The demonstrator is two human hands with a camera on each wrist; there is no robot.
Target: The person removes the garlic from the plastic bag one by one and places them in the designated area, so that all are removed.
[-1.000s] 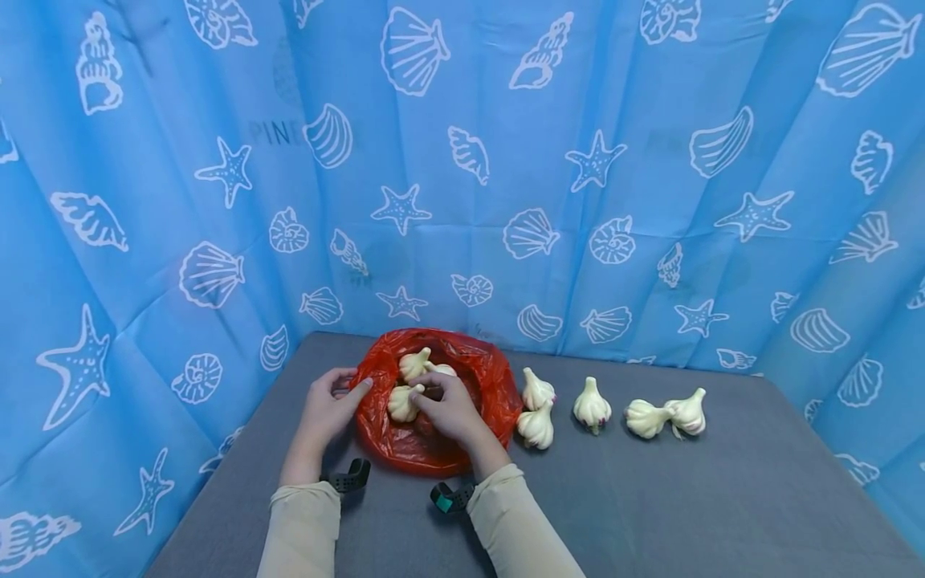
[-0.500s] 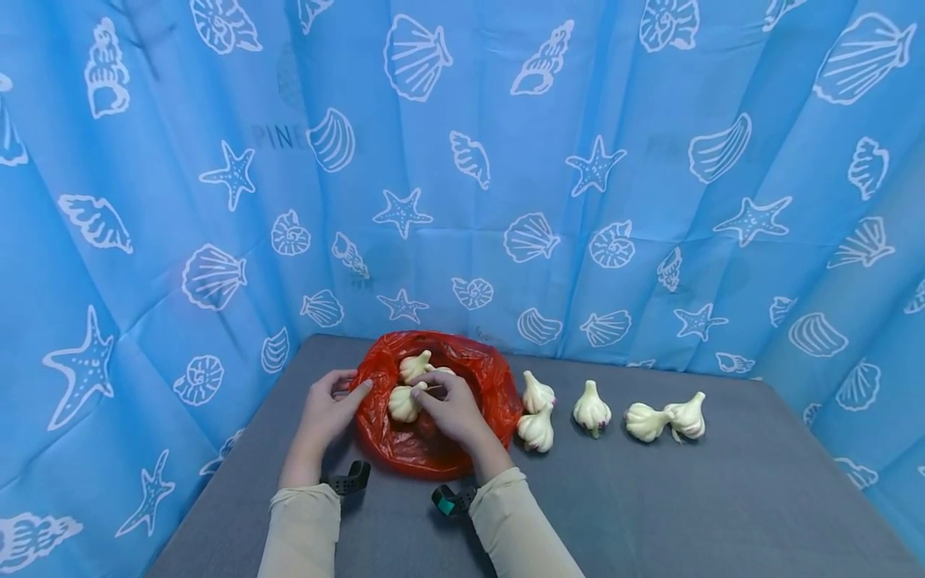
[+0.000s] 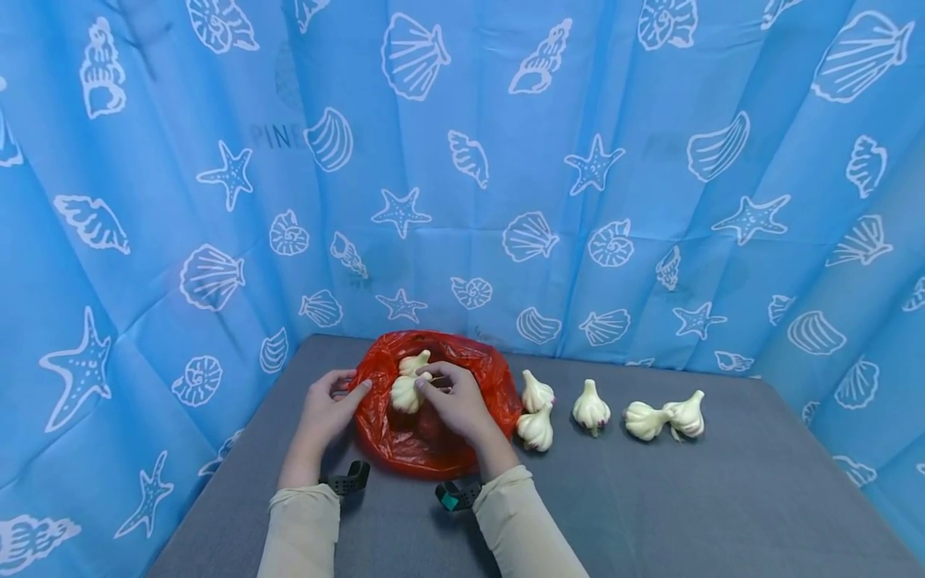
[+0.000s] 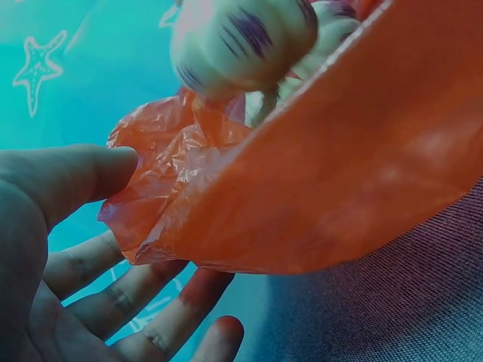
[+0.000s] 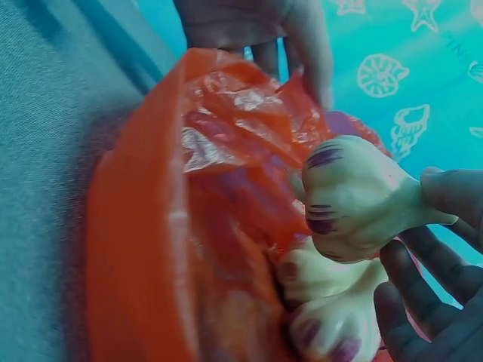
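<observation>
A red plastic bag (image 3: pixel 433 464) stands with its mouth spread wide on the grey table. My left hand (image 3: pixel 328 408) pinches its left rim, thumb on the inner side and fingers (image 4: pixel 162 302) outside. Over the bag's mouth, my right hand (image 3: pixel 462 408) holds a garlic bulb (image 3: pixel 406 395) by its stem between thumb and fingers. Purple streaks mark this held bulb (image 5: pixel 355 200) in the right wrist view. Beneath it, more garlic bulbs (image 5: pixel 339 324) lie inside the bag; the held bulb and right hand partly hide them.
Right of the bag, two garlic bulbs (image 3: pixel 536 429) touch each other close to its wall. A single bulb (image 3: pixel 592 407) stands farther right, then another touching pair (image 3: pixel 645 420). Behind the grey table (image 3: pixel 686 514) hangs a blue curtain (image 3: pixel 462 201) with white shell prints.
My right hand has lifted slightly and shifted right, and the garlic bulb in it has moved a little along with it. The left hand stays at the bag's rim.
</observation>
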